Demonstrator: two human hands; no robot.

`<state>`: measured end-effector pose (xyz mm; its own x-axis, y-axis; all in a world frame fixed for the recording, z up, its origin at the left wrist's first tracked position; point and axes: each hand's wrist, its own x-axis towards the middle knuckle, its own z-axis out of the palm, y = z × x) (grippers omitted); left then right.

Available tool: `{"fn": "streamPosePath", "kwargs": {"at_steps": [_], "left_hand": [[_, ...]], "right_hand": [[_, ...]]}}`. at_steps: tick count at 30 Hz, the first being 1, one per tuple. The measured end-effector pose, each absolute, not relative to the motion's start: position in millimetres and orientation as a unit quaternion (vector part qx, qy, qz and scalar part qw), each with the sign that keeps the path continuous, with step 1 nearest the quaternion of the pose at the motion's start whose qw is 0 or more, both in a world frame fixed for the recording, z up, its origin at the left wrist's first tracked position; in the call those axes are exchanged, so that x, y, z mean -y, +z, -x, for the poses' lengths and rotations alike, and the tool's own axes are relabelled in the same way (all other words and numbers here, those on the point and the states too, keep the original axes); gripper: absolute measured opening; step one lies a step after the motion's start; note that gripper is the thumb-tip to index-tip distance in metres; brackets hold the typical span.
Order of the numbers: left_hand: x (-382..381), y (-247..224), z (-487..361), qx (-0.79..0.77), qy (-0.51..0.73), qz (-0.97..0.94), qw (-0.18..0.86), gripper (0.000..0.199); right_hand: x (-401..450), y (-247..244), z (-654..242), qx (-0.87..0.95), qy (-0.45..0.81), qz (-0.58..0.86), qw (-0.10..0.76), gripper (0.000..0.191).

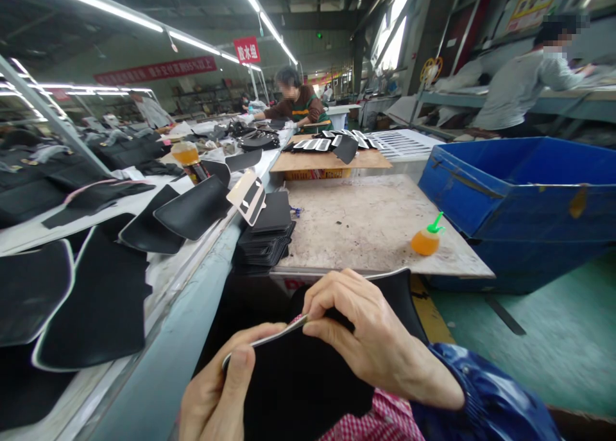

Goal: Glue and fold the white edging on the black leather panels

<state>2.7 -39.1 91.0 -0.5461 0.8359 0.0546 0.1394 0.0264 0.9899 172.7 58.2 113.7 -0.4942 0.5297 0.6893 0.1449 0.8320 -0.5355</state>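
Observation:
A black leather-like panel (pixel 298 383) with a pale edge hangs low in front of me. At its upper left corner my left hand (pixel 216 383) pinches the edge, thumb in front and fingers behind. Further right along the same edge, my right hand (pixel 353 325) grips it between thumb and fingertips. Part of the panel's edge beyond the right hand is hidden by that hand. On the board ahead sits a stack of black pieces (pixel 269 235), with a cream card with dark strips (pixel 248 197) beside its top.
A squeeze bottle of orange liquid (pixel 426 239) stands on the wooden board (pixel 346 223). Black panels (pixel 103 300) lie along the left bench, near a jar of amber liquid (pixel 185 153). A blue bin (pixel 520 203) stands right. Co-workers (pixel 296 104) work beyond.

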Motion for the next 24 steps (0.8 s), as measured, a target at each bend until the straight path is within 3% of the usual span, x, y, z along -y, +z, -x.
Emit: {"fn": "streamPosePath", "kwargs": {"at_steps": [9, 15, 24], "left_hand": [[37, 91, -3, -0.627, 0.592, -0.344, 0.372, 0.048], [39, 89, -5, -0.6, 0.612, -0.365, 0.363, 0.042], [34, 89, -4, -0.569, 0.631, -0.416, 0.324, 0.032]], "right_hand": [[-57, 112, -175, 0.866, 0.056, 0.094, 0.487, 0.012], [-56, 101, -169, 0.842, 0.145, 0.115, 0.507, 0.013], [-52, 105, -164, 0.827, 0.172, 0.207, 0.494, 0.014]]}}
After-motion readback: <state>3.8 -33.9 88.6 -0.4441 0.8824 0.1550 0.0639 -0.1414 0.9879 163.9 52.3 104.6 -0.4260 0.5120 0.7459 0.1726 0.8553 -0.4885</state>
